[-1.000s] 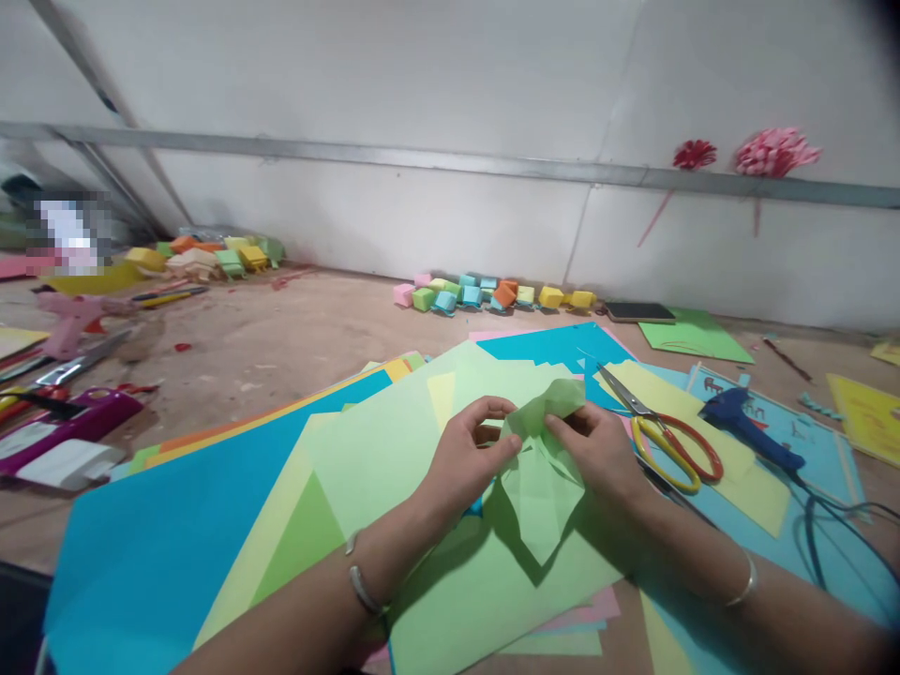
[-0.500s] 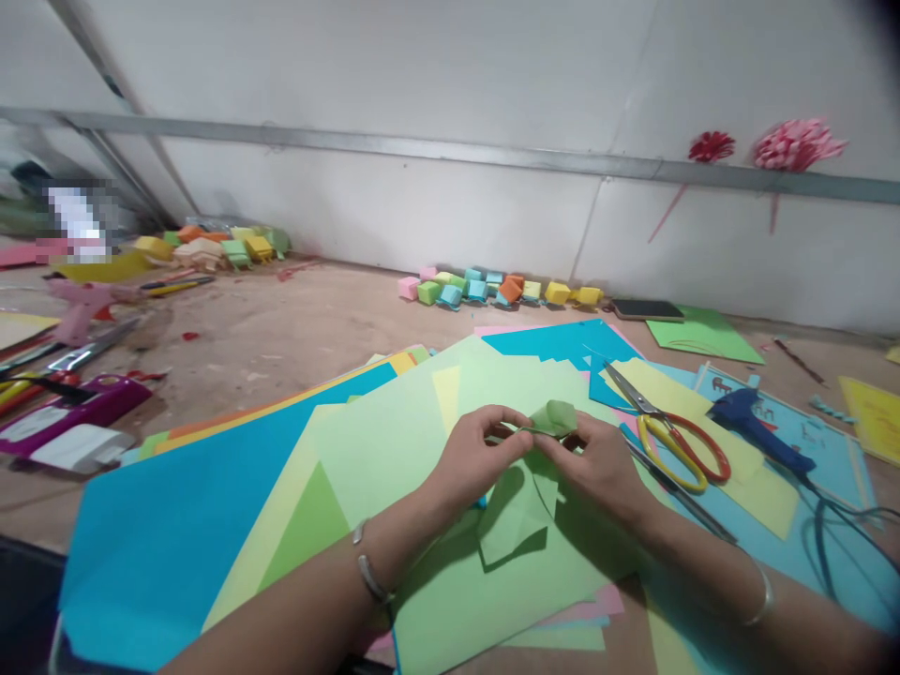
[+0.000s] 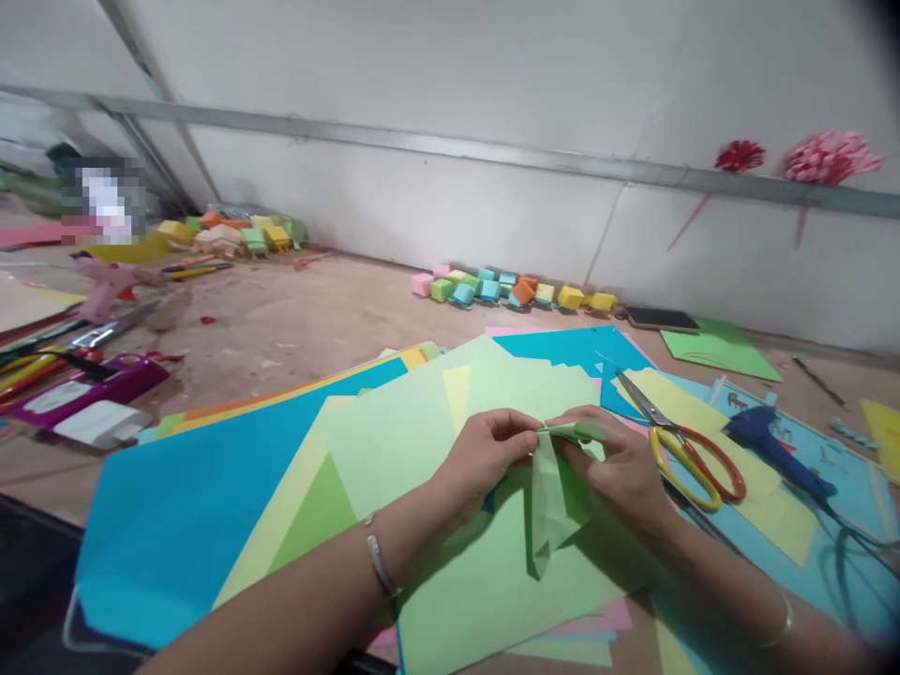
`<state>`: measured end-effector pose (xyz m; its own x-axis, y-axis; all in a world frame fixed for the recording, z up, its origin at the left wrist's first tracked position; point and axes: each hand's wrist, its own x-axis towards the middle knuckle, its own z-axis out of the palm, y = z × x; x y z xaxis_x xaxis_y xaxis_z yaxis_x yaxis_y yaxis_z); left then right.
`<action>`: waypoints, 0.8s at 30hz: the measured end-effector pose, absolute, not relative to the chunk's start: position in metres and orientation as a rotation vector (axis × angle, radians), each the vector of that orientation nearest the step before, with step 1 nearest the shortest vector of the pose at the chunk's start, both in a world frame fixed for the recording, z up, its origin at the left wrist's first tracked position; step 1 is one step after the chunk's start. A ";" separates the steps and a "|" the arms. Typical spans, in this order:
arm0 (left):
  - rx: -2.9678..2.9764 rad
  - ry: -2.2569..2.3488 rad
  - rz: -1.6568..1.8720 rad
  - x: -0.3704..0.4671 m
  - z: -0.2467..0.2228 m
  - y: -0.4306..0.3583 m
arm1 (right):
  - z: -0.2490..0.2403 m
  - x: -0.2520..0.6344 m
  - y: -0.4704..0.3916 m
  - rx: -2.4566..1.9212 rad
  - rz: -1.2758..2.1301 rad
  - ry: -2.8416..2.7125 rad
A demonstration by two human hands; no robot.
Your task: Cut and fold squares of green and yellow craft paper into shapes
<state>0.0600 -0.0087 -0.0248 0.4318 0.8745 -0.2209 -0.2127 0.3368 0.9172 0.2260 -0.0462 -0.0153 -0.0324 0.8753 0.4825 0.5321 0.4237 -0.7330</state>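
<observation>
A folded piece of light green paper [image 3: 552, 502] hangs between my two hands, its top edge creased and its lower part drooping to a point. My left hand [image 3: 492, 459] pinches its upper left corner between thumb and fingertips. My right hand [image 3: 619, 464] grips the upper right part, with a rolled green fold showing between thumb and fingers. Beneath both hands lie stacked sheets: pale green [image 3: 464, 600], yellow-green and blue [image 3: 183, 516]. Just right of my right hand rest scissors [image 3: 685, 455] with yellow and red handles.
A blue glue gun [image 3: 777, 450] lies at the right. Small coloured paper boxes [image 3: 520, 291] line the wall, with more [image 3: 239, 234] at the back left. A purple device [image 3: 91, 384] and pink glue gun [image 3: 105, 286] sit at the left; a dark phone [image 3: 661, 320] lies behind.
The green paper has turned and its hanging part is narrower. My right hand has shifted slightly right and changed its hold. The whole view has swung a little to the left.
</observation>
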 end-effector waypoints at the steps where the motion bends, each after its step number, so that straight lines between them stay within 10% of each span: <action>1: 0.939 0.829 0.817 0.060 -0.025 -0.009 | -0.015 0.226 -0.046 -1.224 0.444 -1.704; 24: 1.152 0.793 0.779 0.052 -0.010 -0.006 | 0.002 0.225 -0.052 -1.397 0.471 -1.806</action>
<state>0.0521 -0.0065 -0.0100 0.5034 0.8535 -0.1343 -0.1192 0.2226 0.9676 0.2252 -0.0521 0.0019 -0.0827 0.9306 0.3566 0.6379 0.3244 -0.6985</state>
